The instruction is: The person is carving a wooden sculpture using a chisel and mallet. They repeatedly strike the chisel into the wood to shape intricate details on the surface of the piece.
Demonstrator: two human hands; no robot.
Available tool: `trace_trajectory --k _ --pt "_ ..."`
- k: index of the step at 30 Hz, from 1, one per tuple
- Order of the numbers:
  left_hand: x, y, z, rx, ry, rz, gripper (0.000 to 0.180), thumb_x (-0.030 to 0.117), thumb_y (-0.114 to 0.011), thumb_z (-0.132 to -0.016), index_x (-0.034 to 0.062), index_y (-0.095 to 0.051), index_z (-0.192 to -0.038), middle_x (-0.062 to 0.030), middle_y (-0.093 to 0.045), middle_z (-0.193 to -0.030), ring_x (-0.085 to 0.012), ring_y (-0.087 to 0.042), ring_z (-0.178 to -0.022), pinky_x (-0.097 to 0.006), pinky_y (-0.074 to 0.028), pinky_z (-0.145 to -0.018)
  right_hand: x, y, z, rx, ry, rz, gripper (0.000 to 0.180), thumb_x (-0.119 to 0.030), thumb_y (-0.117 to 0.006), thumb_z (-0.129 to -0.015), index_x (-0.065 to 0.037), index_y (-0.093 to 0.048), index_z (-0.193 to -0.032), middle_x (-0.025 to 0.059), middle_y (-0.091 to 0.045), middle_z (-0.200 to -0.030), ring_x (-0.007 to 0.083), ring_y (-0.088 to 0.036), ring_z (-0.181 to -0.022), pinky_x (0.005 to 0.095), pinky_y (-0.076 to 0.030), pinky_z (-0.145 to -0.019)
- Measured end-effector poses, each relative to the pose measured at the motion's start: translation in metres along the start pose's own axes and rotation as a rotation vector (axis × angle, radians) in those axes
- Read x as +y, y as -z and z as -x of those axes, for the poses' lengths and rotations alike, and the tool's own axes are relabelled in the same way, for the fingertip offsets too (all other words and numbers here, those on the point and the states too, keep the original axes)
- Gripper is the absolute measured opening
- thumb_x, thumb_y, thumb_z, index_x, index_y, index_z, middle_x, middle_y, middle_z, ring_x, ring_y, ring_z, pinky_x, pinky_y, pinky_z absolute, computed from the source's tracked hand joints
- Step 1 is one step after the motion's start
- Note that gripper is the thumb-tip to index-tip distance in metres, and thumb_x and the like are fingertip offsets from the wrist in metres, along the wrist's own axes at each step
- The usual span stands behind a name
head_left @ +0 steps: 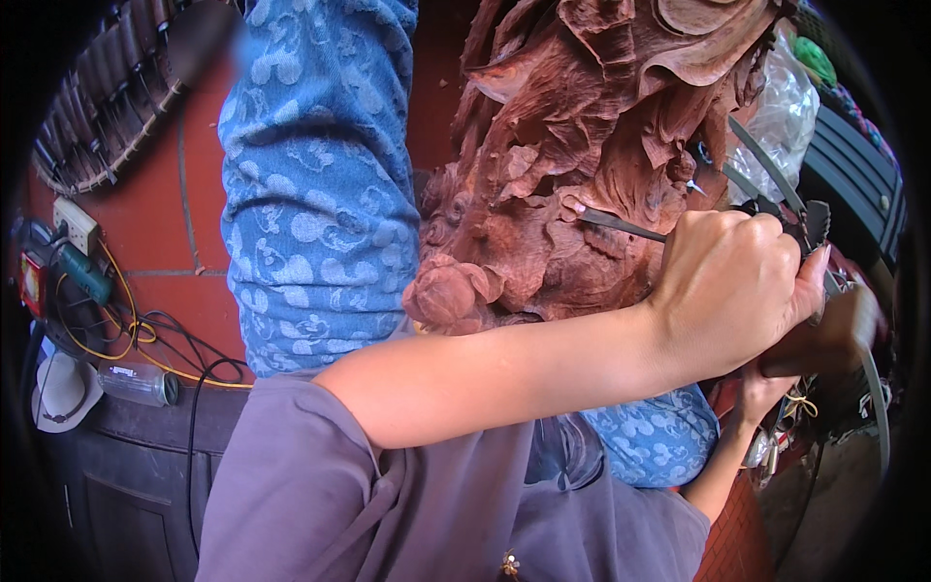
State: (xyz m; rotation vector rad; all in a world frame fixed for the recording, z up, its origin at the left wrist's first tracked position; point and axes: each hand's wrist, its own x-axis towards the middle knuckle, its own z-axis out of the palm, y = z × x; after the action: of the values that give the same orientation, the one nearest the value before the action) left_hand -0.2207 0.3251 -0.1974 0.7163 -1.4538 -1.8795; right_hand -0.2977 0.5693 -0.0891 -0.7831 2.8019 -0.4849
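Observation:
A reddish-brown wood carving (592,155) with deep folds and a rounded flower shape rises in front of me, beside my blue-patterned trouser leg. My left hand (727,281) reaches across my body and is closed around a chisel (626,225). The narrow dark blade points left, with its tip against the carved surface; the fist hides the handle's grip. Below and right of it, my right hand (766,388) is partly covered but wraps around a wooden mallet (822,335). The mallet's block is smeared by motion and lies close to the left fist.
A round basket of carving tools (107,97) sits at upper left. Below it are a socket block (76,225), a green power tool (85,274), tangled cords, a glass jar (141,384) and a pale hat (64,390). At right are clear plastic (787,112) and curved strips (771,160).

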Motion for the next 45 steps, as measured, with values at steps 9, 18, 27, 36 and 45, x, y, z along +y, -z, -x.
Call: trace_trajectory --k 9,18,27,36,45 --pt "-0.006 0.006 0.010 -0.098 -0.083 -0.015 0.038 0.026 -0.063 -0.088 0.0064 -0.058 -0.055 -0.0093 -0.056 -0.056 -0.0280 -0.060 -0.051 -0.039 -0.046 -0.047 0.022 -0.001 0.015 -0.021 0.042 0.099 0.053 -0.008 -0.073 -0.083 0.003 -0.052 -0.130 0.0143 -0.056 -0.131 0.0254 -0.054 -0.120 0.0405 -0.040 -0.105" --pt "-0.012 0.003 0.014 -0.089 -0.109 -0.050 0.037 0.026 -0.063 -0.088 0.0066 -0.058 -0.057 -0.0088 -0.056 -0.058 -0.0268 -0.061 -0.053 -0.039 -0.048 -0.048 0.004 -0.018 0.010 0.033 0.077 0.195 0.035 -0.015 -0.070 -0.087 0.001 -0.055 -0.114 0.0112 -0.059 -0.106 0.0248 -0.057 -0.102 0.0376 -0.043 -0.092" --pt "0.018 0.027 0.042 -0.212 -0.205 -0.010 0.031 0.028 -0.070 -0.077 0.0069 -0.057 -0.058 -0.0031 -0.050 -0.060 -0.0198 -0.052 -0.055 -0.032 -0.044 -0.049 -0.016 -0.013 -0.001 -0.084 0.011 0.216 0.022 -0.017 -0.071 -0.083 -0.006 -0.055 -0.092 0.0074 -0.055 -0.089 0.0226 -0.052 -0.085 0.0352 -0.040 -0.078" --pt "-0.002 0.045 0.049 -0.339 -0.295 0.058 0.031 0.030 -0.071 -0.070 0.0091 -0.052 -0.056 -0.0040 -0.048 -0.059 -0.0213 -0.054 -0.054 -0.034 -0.045 -0.048 -0.052 -0.022 -0.011 -0.215 0.109 0.507 0.021 -0.005 -0.073 -0.080 -0.007 -0.052 -0.083 0.0064 -0.055 -0.082 0.0206 -0.050 -0.079 0.0320 -0.040 -0.080" --pt "-0.009 0.046 0.052 -0.390 -0.317 0.058 0.031 0.028 -0.071 -0.070 0.0099 -0.050 -0.055 -0.0040 -0.049 -0.059 -0.0217 -0.054 -0.054 -0.036 -0.045 -0.048 -0.041 -0.022 -0.007 -0.175 0.080 0.067 0.023 0.003 -0.070 -0.078 -0.007 -0.050 -0.085 0.0052 -0.050 -0.079 0.0194 -0.049 -0.074 0.0316 -0.042 -0.073"
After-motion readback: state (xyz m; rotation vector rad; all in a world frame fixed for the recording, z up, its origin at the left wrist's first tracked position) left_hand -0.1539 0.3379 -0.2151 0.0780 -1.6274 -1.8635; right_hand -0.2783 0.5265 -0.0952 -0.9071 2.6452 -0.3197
